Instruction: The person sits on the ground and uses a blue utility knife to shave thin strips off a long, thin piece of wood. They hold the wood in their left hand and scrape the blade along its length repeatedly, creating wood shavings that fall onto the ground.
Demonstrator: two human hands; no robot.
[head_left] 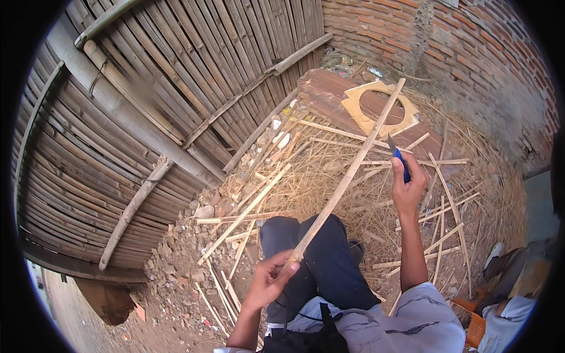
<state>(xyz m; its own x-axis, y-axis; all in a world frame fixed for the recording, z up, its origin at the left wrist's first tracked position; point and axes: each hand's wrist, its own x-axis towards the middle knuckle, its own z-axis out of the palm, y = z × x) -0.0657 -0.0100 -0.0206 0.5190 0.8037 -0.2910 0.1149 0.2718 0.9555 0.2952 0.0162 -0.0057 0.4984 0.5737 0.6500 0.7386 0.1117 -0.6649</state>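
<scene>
Stick in one hand, knife in the other

My left hand (272,276) is clamped round the stick (347,173) end, which runs up over my knee; right hand (408,187) is gripping the blue knife (401,160) just beside it.

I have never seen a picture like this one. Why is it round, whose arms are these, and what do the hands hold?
A wide camera worn on a person's head took it, looking down, so straight edges bend. The arms are that person's own. The left hand grips the near end of a long bamboo strip that runs away over the knee. The right hand holds up a blue-handled knife. On the ground lie bamboo shavings and loose slats, beside a bamboo fence and a brick wall.
</scene>
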